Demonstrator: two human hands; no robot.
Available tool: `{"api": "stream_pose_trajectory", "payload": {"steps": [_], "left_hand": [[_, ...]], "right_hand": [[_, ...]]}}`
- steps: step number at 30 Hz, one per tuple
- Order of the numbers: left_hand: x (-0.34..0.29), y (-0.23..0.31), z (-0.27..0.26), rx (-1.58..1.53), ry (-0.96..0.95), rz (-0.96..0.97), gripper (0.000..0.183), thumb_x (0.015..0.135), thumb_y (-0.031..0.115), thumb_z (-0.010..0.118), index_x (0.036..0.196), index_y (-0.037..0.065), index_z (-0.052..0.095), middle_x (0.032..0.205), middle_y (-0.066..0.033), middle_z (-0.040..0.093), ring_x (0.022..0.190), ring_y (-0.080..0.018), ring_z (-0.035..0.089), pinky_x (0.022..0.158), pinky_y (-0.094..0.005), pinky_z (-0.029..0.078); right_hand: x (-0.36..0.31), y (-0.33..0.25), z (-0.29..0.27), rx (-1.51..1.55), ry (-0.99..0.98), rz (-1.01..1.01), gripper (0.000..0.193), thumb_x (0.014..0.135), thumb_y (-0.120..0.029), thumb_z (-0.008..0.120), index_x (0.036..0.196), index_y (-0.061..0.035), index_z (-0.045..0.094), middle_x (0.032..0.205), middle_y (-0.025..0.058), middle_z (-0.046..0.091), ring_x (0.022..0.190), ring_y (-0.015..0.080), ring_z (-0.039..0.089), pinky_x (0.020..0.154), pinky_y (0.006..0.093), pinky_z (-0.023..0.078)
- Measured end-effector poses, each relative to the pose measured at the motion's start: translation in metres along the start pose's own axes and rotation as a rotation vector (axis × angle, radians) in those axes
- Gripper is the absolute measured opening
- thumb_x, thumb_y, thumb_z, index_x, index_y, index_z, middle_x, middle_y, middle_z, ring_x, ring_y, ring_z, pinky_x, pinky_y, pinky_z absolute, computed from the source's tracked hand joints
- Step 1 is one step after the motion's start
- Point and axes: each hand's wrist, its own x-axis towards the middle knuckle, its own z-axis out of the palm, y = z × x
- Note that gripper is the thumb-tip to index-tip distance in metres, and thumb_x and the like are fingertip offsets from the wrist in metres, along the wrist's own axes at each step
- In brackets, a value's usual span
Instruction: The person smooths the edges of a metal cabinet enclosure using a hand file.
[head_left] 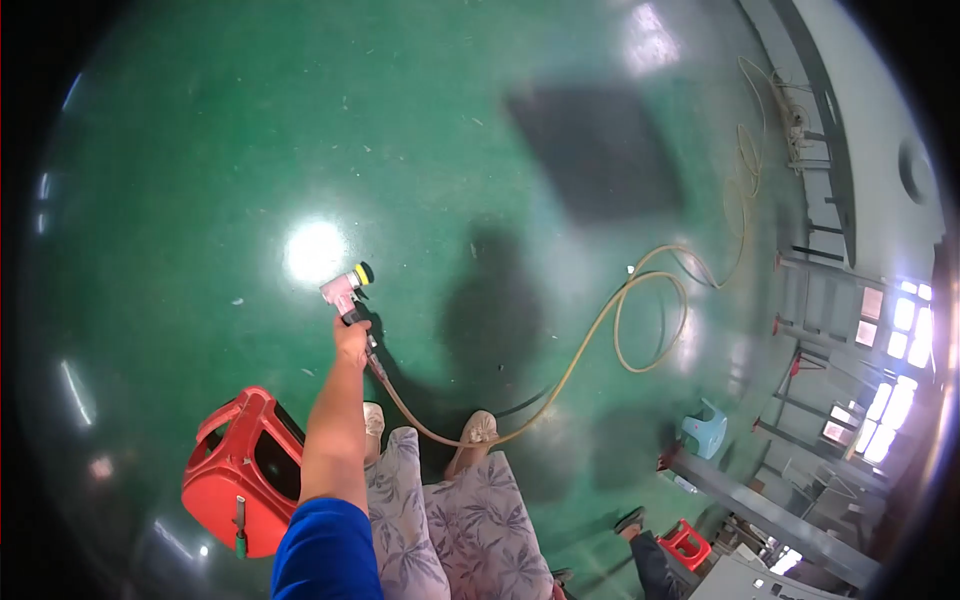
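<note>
My left hand [351,338] is closed around the black grip of a small air sander [343,290]. The tool has a pink body and a round yellow and black pad [362,274], held up over the green floor. A yellowish air hose [565,385] runs from the grip's end, past my shoes, and off to the right in a loop. Beside my left forearm stands a red plastic stool [215,500]. On its seat lies a slim hand tool with a green handle [241,545]; its exact kind is unclear. My right hand is out of view.
The glossy green floor [200,180] carries small scraps. Grey metal frames [770,515] line the right side. A light blue stool [705,430] stands near them. At the lower right are another red stool [686,545] and another person's leg [652,565].
</note>
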Motion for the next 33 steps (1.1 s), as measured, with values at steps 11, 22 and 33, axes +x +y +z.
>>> {"api": "stream_pose_trajectory", "payload": {"steps": [11, 22, 33], "left_hand": [[-0.034, 0.044, 0.015, 0.110, -0.442, -0.152, 0.031, 0.089, 0.023, 0.058, 0.115, 0.008, 0.054, 0.101, -0.0037, 0.062, 0.095, -0.0170, 0.057, 0.082, -0.0332, 0.044], [-0.165, 0.036, -0.063, 0.944, -0.890, -0.288, 0.041, 0.088, 0.039, 0.056, 0.122, 0.017, 0.058, 0.127, -0.0161, 0.054, 0.103, -0.0353, 0.058, 0.080, -0.0509, 0.050], [-0.257, 0.096, -0.109, 1.094, -1.034, 0.373, 0.060, 0.093, 0.039, 0.054, 0.135, -0.003, 0.045, 0.135, -0.0182, 0.050, 0.126, -0.0249, 0.045, 0.106, -0.0363, 0.034]], "right_hand": [[-0.020, -0.028, -0.017, -0.067, 0.276, -0.083, 0.091, 0.069, -0.037, 0.079, 0.138, -0.0019, 0.033, 0.116, 0.0249, 0.052, 0.101, 0.0393, 0.055, 0.088, 0.0468, 0.046], [-0.051, -0.003, 0.049, -0.043, 0.324, -0.165, 0.072, 0.073, -0.045, 0.068, 0.132, -0.0089, 0.046, 0.116, 0.0244, 0.054, 0.104, 0.0392, 0.054, 0.087, 0.0500, 0.046], [-0.063, 0.095, 0.064, -0.109, 0.616, -0.339, 0.059, 0.078, -0.034, 0.063, 0.133, -0.0190, 0.047, 0.131, 0.0140, 0.045, 0.121, 0.0332, 0.044, 0.096, 0.0516, 0.039]]}}
